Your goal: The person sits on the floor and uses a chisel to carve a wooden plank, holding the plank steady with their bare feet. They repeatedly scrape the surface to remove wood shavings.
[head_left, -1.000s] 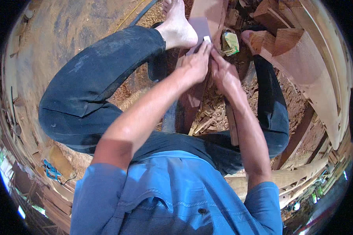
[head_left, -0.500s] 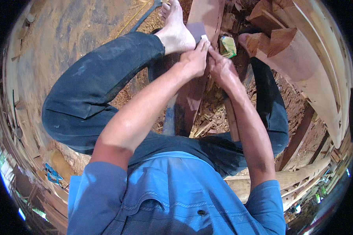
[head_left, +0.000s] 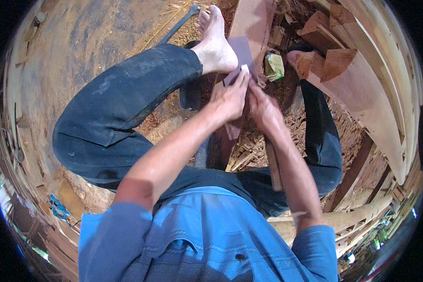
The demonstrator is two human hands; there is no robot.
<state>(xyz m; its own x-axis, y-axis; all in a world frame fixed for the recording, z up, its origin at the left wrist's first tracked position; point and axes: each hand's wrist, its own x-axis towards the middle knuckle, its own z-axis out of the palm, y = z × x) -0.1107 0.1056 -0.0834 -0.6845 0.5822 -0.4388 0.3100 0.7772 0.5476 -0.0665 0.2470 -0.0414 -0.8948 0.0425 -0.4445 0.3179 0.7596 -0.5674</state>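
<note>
Between my legs a flat purple-grey slab (head_left: 240, 47), perhaps a whetstone, lies on a long reddish-brown wooden board (head_left: 254, 21). My left hand (head_left: 230, 97) presses its extended fingers together at the slab's near part, by a small white piece (head_left: 244, 68). Close beside it, my right hand (head_left: 264, 109) is curled, blurred by motion. A wooden handle (head_left: 273, 167) shows under my right forearm, in line with that hand; its far end is hidden. It seems to belong to the tool in my right hand, whose head I cannot make out.
My bare foot (head_left: 216, 51) rests against the slab's left side. A crumpled green-and-yellow packet (head_left: 274, 66) lies to the right. Large pale carved timbers (head_left: 362, 89) crowd the right side. Wood chips (head_left: 244, 155) cover the ground; a long-handled tool (head_left: 181, 23) lies beyond my foot.
Both hands have drawn back toward my body along the slab, uncovering more of it. The wooden handle has moved back with them. The whole view has shifted slightly.
</note>
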